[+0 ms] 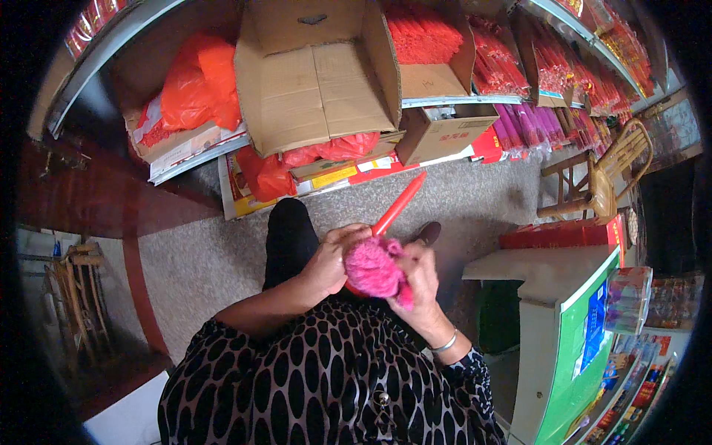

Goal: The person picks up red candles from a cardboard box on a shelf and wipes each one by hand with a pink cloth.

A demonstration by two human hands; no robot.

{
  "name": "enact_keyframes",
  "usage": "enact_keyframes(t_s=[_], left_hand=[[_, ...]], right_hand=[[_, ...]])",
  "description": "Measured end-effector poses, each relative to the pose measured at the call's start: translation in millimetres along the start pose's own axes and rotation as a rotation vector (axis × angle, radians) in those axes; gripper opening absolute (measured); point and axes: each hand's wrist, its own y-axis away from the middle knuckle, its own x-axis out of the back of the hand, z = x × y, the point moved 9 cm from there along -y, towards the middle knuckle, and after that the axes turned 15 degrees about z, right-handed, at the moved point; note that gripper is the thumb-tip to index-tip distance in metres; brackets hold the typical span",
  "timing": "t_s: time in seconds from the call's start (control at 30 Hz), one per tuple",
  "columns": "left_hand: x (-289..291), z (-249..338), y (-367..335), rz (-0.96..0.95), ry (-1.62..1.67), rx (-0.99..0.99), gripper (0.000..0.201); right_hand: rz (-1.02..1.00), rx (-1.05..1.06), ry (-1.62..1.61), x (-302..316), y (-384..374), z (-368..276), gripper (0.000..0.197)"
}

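In front of my belly I hold a long red candle (pixel 401 202), tilted with its narrower end up and to the right. My left hand (pixel 331 259) is closed round its lower part. A fluffy pink cloth (pixel 372 268) is bunched over the candle there and hides where the fingers meet it. My right hand (pixel 420 276) grips the cloth from the right side, its fingers bent and a little blurred. A bit of red shows below the cloth, beside my left wrist.
Ahead stands a shelf with an open cardboard box (pixel 319 89), red plastic bags (pixel 200 85) and bundles of red sticks (pixel 423 37). A bamboo chair (pixel 601 178) is at the right, beyond a white and green cabinet (pixel 567 356). Wooden stools (pixel 81 297) stand at the left.
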Motion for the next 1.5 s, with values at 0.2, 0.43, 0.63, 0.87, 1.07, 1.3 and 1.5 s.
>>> enact_keyframes(t_s=[0.2,0.43,0.63,0.87,1.07,1.3,1.5], left_hand=[[-14,2,27,-0.195,-0.2,0.156,0.03],[-2,12,12,-0.148,-0.08,0.032,0.025],[-4,3,12,-0.194,-0.247,0.0,0.024],[-10,17,5,-0.233,-0.167,0.1,0.038],[-72,116,-57,-0.182,-0.354,-0.53,0.048],[-193,217,-165,0.01,-0.642,-0.781,0.042],[-251,260,-279,0.373,-1.366,-1.039,0.047]], right_hand=[[0.421,-0.348,0.138,67,-47,98,0.022],[0.143,-0.187,0.059,33,-23,41,0.025],[0.127,-0.181,0.066,23,-24,44,0.03],[0.427,-0.679,0.049,64,0,163,0.013],[0.151,-0.642,0.103,17,86,176,0.022],[0.15,-0.798,0.147,12,171,201,0.022],[0.288,-0.989,0.058,28,177,227,0.023]])
